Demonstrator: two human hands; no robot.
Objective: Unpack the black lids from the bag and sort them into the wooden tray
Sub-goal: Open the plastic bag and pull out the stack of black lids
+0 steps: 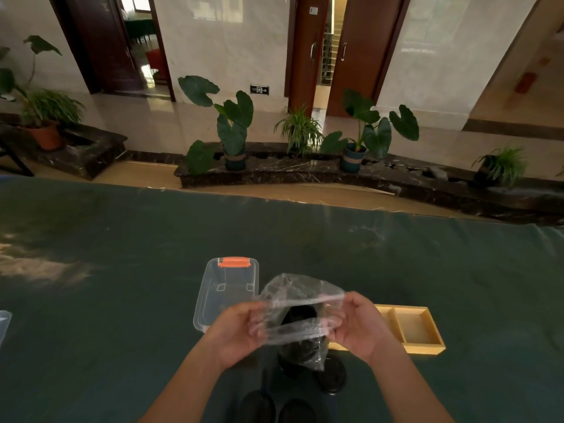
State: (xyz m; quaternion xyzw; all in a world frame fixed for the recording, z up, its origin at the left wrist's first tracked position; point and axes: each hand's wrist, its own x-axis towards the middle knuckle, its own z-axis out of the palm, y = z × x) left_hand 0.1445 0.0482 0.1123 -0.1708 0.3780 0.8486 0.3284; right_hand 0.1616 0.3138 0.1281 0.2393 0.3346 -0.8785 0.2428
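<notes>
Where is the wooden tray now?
The wooden tray lies on the green table, right of centre, just behind the right hand holding the bag.

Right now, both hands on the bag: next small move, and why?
Probably tip the bag so the lids inside slide out. Left hand and right hand hold its mouth open, dark lids show inside, three lie loose on the table, and the tray looks empty.
</notes>
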